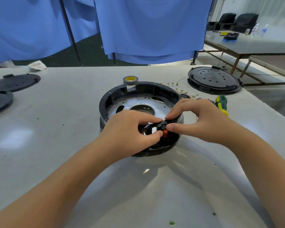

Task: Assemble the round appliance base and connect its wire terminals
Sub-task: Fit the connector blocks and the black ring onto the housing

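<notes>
The round appliance base [120,92], a black ring around a shiny metal plate, sits in the middle of the white table [56,145]. At its near rim my left hand [130,129] and my right hand [199,119] both pinch a small black plastic part [156,125] with an orange piece [165,133] on it. My fingers hide much of that part and the near rim. Loose wires with brass terminals [173,83] lie on the table just behind the base.
A roll of grey tape [130,79] stands behind the base. A black perforated disc [214,81] lies at the back right, two more discs [11,83] at the left. A green and yellow screwdriver [221,104] lies right of my right hand. Blue curtains [138,30] hang beyond the table.
</notes>
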`<state>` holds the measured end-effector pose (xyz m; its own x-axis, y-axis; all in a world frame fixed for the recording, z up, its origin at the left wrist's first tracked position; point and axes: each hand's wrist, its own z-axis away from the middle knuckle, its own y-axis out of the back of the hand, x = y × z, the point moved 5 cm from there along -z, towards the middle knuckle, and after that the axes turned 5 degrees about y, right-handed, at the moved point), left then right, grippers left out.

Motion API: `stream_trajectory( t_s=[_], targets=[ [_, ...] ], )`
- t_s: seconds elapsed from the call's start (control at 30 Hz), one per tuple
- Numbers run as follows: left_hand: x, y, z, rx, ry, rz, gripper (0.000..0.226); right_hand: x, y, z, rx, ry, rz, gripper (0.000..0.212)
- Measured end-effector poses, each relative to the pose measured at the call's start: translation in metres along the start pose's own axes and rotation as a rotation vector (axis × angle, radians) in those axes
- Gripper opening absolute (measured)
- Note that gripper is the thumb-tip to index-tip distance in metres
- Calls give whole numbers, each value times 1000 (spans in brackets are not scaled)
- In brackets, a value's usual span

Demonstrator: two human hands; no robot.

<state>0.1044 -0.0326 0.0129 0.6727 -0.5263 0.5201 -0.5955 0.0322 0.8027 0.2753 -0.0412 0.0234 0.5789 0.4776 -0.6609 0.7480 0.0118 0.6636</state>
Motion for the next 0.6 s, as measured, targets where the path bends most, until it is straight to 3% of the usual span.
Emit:
stream_trajectory(
  t_s=[0.6],
  targets=[
    [-3,0,1,12,73,46,30,-2,-1,-2,1,-6,34,13]
  ],
)
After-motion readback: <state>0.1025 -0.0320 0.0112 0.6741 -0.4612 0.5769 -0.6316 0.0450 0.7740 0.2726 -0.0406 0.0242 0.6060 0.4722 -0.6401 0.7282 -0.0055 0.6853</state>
